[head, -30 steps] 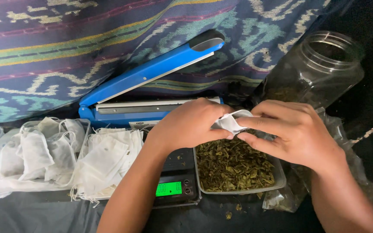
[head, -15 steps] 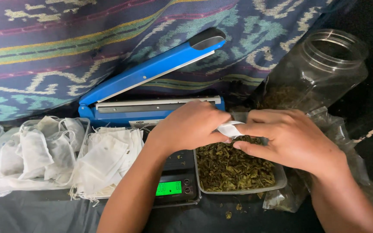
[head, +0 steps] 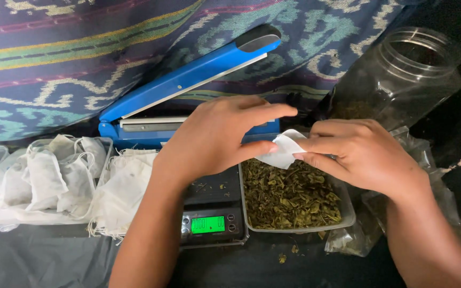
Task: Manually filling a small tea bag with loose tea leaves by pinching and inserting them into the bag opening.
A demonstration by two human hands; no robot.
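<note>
white filter bag [head: 283, 150] pinched btwn left hand [head: 217, 140] & right hand [head: 359, 154].

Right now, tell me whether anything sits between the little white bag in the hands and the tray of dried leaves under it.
Nothing visible does. The white bag is pinched by both the left hand and the right hand, directly above the far edge of the tray of dried leaves, with only open air between them.
</note>
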